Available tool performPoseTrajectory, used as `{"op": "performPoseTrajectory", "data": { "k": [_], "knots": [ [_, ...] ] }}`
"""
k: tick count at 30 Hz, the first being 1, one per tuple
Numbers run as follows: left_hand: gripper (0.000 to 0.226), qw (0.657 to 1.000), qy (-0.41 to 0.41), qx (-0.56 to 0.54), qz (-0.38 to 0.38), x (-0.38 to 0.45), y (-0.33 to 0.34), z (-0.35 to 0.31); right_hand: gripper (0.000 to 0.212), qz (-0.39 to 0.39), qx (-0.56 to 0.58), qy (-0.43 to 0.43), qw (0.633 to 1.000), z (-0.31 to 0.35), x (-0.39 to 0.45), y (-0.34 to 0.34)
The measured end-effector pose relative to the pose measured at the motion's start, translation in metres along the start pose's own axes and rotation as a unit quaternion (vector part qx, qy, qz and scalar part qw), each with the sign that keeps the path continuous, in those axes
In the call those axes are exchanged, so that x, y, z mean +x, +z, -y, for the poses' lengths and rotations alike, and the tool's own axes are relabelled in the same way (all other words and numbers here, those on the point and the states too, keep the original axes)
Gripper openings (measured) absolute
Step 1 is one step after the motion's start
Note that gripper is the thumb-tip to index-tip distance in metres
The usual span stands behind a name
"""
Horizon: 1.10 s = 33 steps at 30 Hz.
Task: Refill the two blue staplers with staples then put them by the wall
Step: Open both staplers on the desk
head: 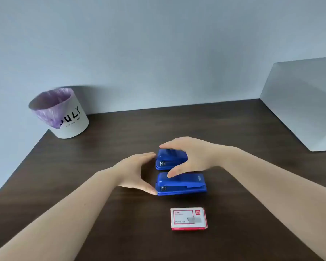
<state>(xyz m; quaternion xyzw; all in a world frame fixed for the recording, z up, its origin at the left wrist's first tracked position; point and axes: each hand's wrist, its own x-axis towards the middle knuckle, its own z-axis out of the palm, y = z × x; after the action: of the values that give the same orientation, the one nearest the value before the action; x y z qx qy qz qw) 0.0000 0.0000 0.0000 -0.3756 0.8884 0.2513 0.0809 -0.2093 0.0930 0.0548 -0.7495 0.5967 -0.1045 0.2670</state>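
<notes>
— Right hand (192, 157) we see arched, fingers spread, over the far blue stapler (170, 160); left hand (137, 173) open, touching the near blue stapler (181, 184).
— Bin (64, 113) reads "ULY"; staple box (189, 218) text's illegible on our desk (102, 166).

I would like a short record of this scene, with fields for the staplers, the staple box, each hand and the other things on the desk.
far stapler: blue, closed, on the desk, right hand over it
near stapler: blue, closed, just in front of the far one
staple box: closed, lying flat, nearest the person
left hand: open, fingertips at the left ends of both staplers
right hand: arched over the far stapler, thumb on the near one
bin: white, purple liner, back left corner
desk: dark wood, against the wall
white box: back right
</notes>
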Motion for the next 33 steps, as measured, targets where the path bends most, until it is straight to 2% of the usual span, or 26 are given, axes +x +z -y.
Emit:
{"op": "performPoseTrajectory", "data": {
  "k": [2, 5, 8, 14, 16, 20, 24, 27, 29, 33],
  "knots": [
    [0.122, 0.999, 0.02, 0.02, -0.039, -0.002, 0.013, 0.003, 0.066, -0.037, 0.001, -0.016, 0.999, -0.003, -0.004, 0.01],
    [0.125, 0.995, 0.023, -0.023, -0.091, -0.008, 0.03, 0.01, 0.047, -0.139, -0.002, -0.034, 0.99, -0.008, -0.016, 0.026],
    [0.115, 0.988, 0.03, -0.062, -0.136, -0.015, 0.041, 0.014, 0.04, -0.214, -0.011, -0.02, 0.977, -0.015, -0.027, 0.038],
    [0.121, 0.983, 0.025, -0.073, -0.164, -0.024, 0.044, 0.007, 0.033, -0.253, 0.024, 0.04, 0.966, -0.017, -0.04, 0.058],
    [0.122, 0.984, 0.027, -0.068, -0.163, -0.025, 0.047, 0.01, 0.032, -0.266, -0.005, 0.039, 0.963, -0.022, -0.037, 0.067],
    [0.109, 0.982, 0.025, -0.061, -0.174, -0.02, 0.05, 0.018, 0.028, -0.303, -0.009, 0.028, 0.953, -0.03, -0.033, 0.07],
    [0.09, 0.982, 0.039, -0.098, -0.158, -0.019, 0.045, 0.023, 0.027, -0.298, -0.039, 0.019, 0.954, -0.031, -0.024, 0.064],
    [0.059, 0.981, 0.04, -0.122, -0.146, -0.017, 0.035, 0.021, 0.029, -0.289, -0.035, 0.02, 0.957, -0.031, -0.013, 0.054],
    [0.045, 0.977, 0.035, -0.128, -0.168, -0.012, 0.03, 0.019, 0.032, -0.276, -0.01, 0.014, 0.961, -0.028, -0.004, 0.048],
    [0.051, 0.975, 0.009, -0.116, -0.188, 0.008, 0.028, 0.011, 0.039, -0.21, -0.002, 0.007, 0.978, -0.022, 0.017, 0.045]
  ]
}}
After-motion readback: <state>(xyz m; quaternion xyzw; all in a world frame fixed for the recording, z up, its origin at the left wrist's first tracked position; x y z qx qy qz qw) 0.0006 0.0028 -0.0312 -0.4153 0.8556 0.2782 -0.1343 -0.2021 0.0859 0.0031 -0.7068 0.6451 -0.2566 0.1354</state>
